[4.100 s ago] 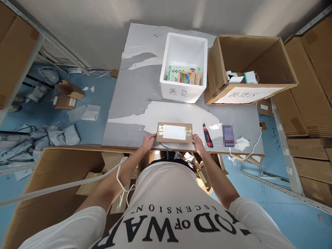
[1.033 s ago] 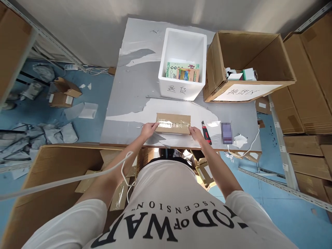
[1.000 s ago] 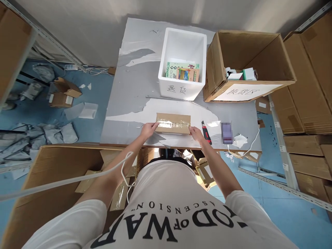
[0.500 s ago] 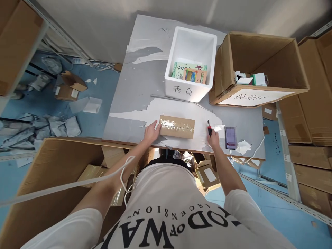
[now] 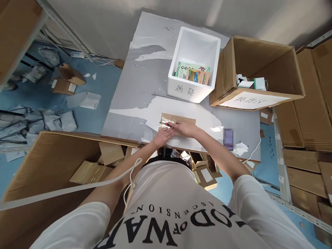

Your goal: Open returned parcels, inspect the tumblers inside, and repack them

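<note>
A taped brown cardboard box [image 5: 190,121] lies flat near the table's front edge. Over it, my right hand [image 5: 183,128] is closed around a small red and black utility knife [image 5: 166,123], its tip pointing left across the box's shiny tape. The knife's handle is mostly hidden by the fingers. My left hand [image 5: 163,136] rests on the box's near side, fingers stretched out and lying beside the right hand. Whether the blade has entered the cardboard I cannot tell.
A white foam box [image 5: 190,90] with colourful booklets stands behind, beside a large open carton [image 5: 220,83]. A phone [image 5: 228,139] and torn paper [image 5: 240,148] lie to the right. Below the left table edge sits a big open carton [image 5: 33,173]. A white cable [image 5: 77,188] crosses my left arm.
My right hand has swung left with the utility knife from beside the phone onto the box. The left hand has shifted from the box's left end to its near side.
</note>
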